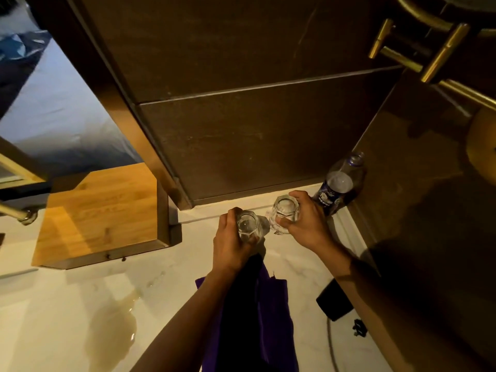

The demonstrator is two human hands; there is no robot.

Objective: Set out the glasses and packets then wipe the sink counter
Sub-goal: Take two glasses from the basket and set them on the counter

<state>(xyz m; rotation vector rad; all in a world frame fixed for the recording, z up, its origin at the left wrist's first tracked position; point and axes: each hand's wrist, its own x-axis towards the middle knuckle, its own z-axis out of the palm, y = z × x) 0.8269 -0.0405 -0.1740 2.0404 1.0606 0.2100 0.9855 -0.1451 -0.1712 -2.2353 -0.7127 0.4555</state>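
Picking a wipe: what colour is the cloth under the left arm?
Purple cloth, clearest in the head view.

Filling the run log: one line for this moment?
left hand: holds glass | right hand: holds glass | cloth: on counter

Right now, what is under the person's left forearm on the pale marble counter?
A dark purple cloth hangs from the left hand, which also grips a faceted clear glass. The left forearm hides part of the cloth; the counter beneath it is covered.
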